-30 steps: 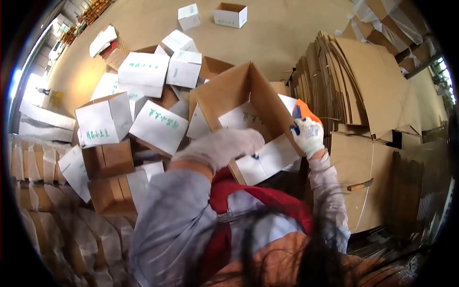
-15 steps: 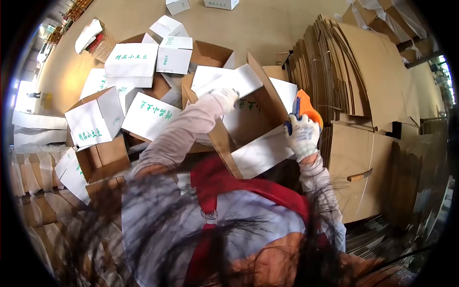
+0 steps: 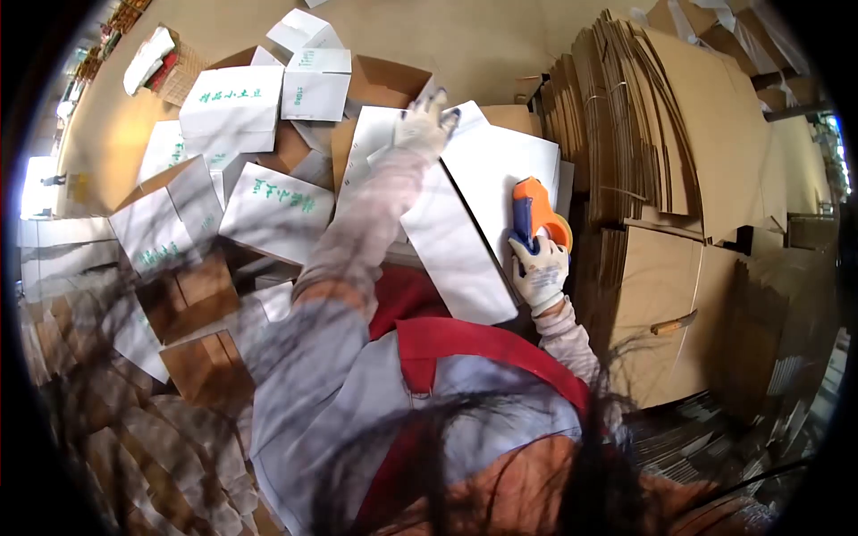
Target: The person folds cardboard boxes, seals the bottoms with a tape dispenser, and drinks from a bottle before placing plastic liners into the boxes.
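Note:
A white carton (image 3: 458, 241) lies in front of me with its long flaps folded in, a dark gap running between them. My left hand (image 3: 424, 129), in a white work glove, rests at the carton's far end with its fingers spread. Gripped in my gloved right hand (image 3: 541, 275) is an orange and blue tape dispenser (image 3: 534, 210), held over the right flap. A roll of tape shows on the dispenser's right side.
Several white cartons with green print (image 3: 231, 107) are heaped on the left, some open. Stacked flat cardboard (image 3: 626, 125) stands close on the right. A knife with a wooden handle (image 3: 673, 323) lies on more cardboard. A woven basket (image 3: 181, 76) stands far left.
The carton's long flaps, upright before, are now folded down over its opening. My left hand has moved to the far end, and the tape dispenser has come in over the carton.

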Tool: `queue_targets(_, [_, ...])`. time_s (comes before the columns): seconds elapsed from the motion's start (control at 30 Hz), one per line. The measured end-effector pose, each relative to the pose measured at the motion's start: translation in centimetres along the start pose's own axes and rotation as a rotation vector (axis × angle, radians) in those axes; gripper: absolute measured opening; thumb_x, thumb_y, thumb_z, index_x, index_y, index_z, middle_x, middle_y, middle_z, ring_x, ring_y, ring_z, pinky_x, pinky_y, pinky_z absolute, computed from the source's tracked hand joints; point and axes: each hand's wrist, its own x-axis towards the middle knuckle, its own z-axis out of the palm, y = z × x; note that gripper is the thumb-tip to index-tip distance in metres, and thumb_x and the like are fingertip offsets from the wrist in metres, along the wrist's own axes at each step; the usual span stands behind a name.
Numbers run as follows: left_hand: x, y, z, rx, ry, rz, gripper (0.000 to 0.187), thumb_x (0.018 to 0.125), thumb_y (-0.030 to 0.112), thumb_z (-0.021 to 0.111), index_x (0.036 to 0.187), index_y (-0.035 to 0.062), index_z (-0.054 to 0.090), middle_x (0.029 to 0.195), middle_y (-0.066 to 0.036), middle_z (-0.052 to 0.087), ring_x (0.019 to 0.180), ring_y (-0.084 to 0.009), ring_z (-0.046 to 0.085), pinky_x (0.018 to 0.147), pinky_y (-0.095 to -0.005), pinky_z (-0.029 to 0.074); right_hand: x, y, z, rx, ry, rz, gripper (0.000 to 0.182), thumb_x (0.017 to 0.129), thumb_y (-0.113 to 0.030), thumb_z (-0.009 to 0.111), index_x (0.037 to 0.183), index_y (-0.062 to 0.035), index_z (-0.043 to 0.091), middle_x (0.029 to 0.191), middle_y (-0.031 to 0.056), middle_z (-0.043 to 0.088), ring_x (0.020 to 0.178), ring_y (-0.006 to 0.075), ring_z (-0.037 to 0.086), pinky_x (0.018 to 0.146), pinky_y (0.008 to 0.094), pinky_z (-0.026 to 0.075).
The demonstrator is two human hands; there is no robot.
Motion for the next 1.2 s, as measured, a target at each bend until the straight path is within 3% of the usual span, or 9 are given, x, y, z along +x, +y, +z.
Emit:
queue_targets(0.03, [0.2, 1.3, -1.0, 0.056, -0.268, -0.101, 0.056, 0.087, 0.050, 0.041, 0.131, 0.0151, 0.039, 0.123, -0.013, 0.050, 0.114, -0.0284, 0.047, 0.097, -0.0408, 0.035, 0.4, -0.1, -0.4, 0.071, 0.052, 0.032, 0.034, 0.065, -0.016, 0.064, 0.098, -0.0227, 0.064, 0.085, 0.0111, 0.056, 0.081, 0.0264, 0.056, 0.073, 0.0381, 0.041])
queue_targets(0.27, [1.6, -0.3, -0.4, -0.027, -0.281, -0.070, 0.046, 0.088, 0.047, 0.041, 0.113, 0.0116, 0.055, 0.101, -0.014, 0.062, 0.096, -0.0296, 0.058, 0.084, -0.0412, 0.044, 0.8, -2.5, -2.6, 1.362, -0.072, 0.276, 0.030, 0.063, -0.002, 0.058, 0.092, -0.0044, 0.065, 0.094, 0.0198, 0.056, 0.088, 0.0342, 0.055, 0.080, 0.0363, 0.043])
queue_targets(0.53, [0.6, -3.2, -3.6, -0.428, -0.230, 0.066, 0.041, 0.086, 0.041, 0.054, 0.111, 0.0087, 0.058, 0.088, -0.012, 0.064, 0.081, -0.0234, 0.062, 0.070, -0.0341, 0.050, 0.7, -1.1, 2.2, 1.213, -0.215, 0.144, 0.029, 0.070, -0.013, 0.062, 0.096, -0.0009, 0.063, 0.097, 0.0160, 0.058, 0.086, 0.0285, 0.056, 0.080, 0.0332, 0.043])
queue_targets(0.67, [-3.4, -1.3, -5.9, -0.764, -1.167, -0.104, 0.049, 0.078, 0.046, 0.063, 0.099, 0.0025, 0.062, 0.080, -0.006, 0.063, 0.057, -0.0132, 0.058, 0.050, -0.0274, 0.048, 1.0, -0.6, 1.9, 1.209, -0.236, 0.084, 0.032, 0.076, -0.023, 0.059, 0.095, 0.0018, 0.063, 0.094, 0.0150, 0.057, 0.084, 0.0253, 0.056, 0.077, 0.0312, 0.044])
queue_targets(0.8, [-5.1, 0.3, -6.5, -0.650, -1.007, 0.119, 0.034, 0.086, 0.030, 0.058, 0.099, -0.0016, 0.061, 0.075, -0.007, 0.061, 0.054, -0.0118, 0.056, 0.047, -0.0244, 0.046, -0.3, 0.1, 3.0, 1.304, -0.282, 0.155, 0.026, 0.073, -0.016, 0.061, 0.094, 0.0001, 0.063, 0.096, 0.0153, 0.056, 0.085, 0.0268, 0.057, 0.078, 0.0322, 0.044])
queue_targets(1.03, [-9.0, -0.9, -2.8, -1.686, -0.944, -0.633, 0.028, 0.086, 0.030, 0.058, 0.090, 0.0028, 0.063, 0.076, -0.008, 0.063, 0.071, -0.0156, 0.061, 0.060, -0.0252, 0.048, 1.0, -0.1, 1.7, 1.416, -0.317, 0.119, 0.023, 0.072, -0.013, 0.059, 0.092, -0.0013, 0.063, 0.093, 0.0151, 0.055, 0.083, 0.0251, 0.057, 0.075, 0.0338, 0.046])
queue_targets(1.07, [-8.2, -1.1, -3.0, -1.684, -0.942, -0.631, 0.028, 0.086, 0.030, 0.058, 0.090, 0.0028, 0.063, 0.076, -0.008, 0.063, 0.071, -0.0156, 0.061, 0.060, -0.0252, 0.048, 1.3, 0.0, 1.7, 1.380, -0.297, 0.083, 0.023, 0.072, -0.014, 0.059, 0.092, -0.0013, 0.063, 0.092, 0.0149, 0.055, 0.083, 0.0242, 0.057, 0.074, 0.0337, 0.046])
queue_targets(1.13, [-5.6, -1.2, -4.5, -0.538, -0.596, 0.143, 0.026, 0.081, 0.028, 0.061, 0.090, 0.0035, 0.064, 0.084, -0.012, 0.063, 0.077, -0.0222, 0.062, 0.067, -0.0313, 0.049, 2.4, 0.0, 1.7, 1.359, -0.294, 0.052, 0.027, 0.073, -0.015, 0.059, 0.095, -0.0001, 0.062, 0.093, 0.0145, 0.057, 0.083, 0.0238, 0.056, 0.076, 0.0329, 0.045])
queue_targets(1.2, [-2.2, -1.8, -6.0, -0.252, -0.440, 0.258, 0.026, 0.079, 0.028, 0.061, 0.093, 0.0067, 0.064, 0.090, -0.014, 0.063, 0.086, -0.0302, 0.059, 0.075, -0.0364, 0.048, 4.1, -0.9, 1.2, 1.227, -0.217, 0.072, 0.030, 0.074, -0.016, 0.058, 0.099, 0.0017, 0.060, 0.095, 0.0147, 0.059, 0.083, 0.0232, 0.056, 0.079, 0.0312, 0.044])
